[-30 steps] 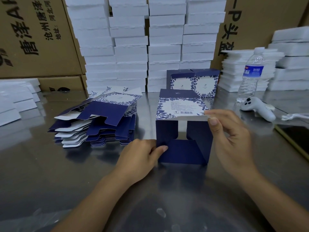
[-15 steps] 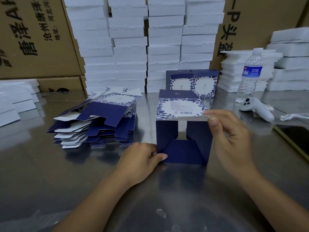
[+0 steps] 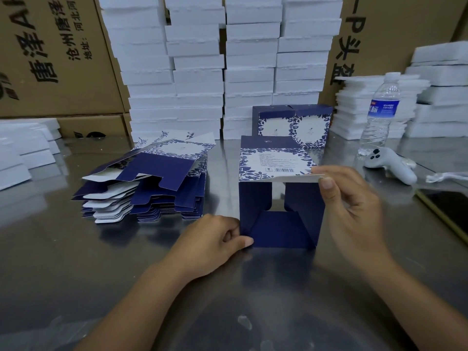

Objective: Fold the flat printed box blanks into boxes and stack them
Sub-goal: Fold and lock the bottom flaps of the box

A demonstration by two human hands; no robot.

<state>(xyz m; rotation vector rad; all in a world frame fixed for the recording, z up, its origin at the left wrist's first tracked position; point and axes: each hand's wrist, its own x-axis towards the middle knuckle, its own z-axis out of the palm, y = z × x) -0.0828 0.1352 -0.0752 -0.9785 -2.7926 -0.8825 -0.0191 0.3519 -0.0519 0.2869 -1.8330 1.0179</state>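
Note:
A half-formed dark blue box (image 3: pixel 277 198) lies on its side on the steel table, its open end facing me and its white floral panel with a barcode on top. My left hand (image 3: pixel 215 239) pinches the box's lower left corner against the table. My right hand (image 3: pixel 354 206) pinches the near right edge of the top panel. A fanned pile of flat printed blanks (image 3: pixel 152 183) sits to the left. Two finished boxes (image 3: pixel 293 125) stand side by side behind the one I hold.
White foam slabs are stacked in tall columns (image 3: pixel 217 64) at the back, with lower piles at right (image 3: pixel 435 97) and left (image 3: pixel 22 150). A water bottle (image 3: pixel 381 115) and a white controller (image 3: pixel 391 165) lie at right. Brown cartons (image 3: pixel 50 54) line the wall.
Almost nothing has moved. My left hand slid slightly down along the box's left corner toward the table; my right hand keeps its pinch on the top panel.

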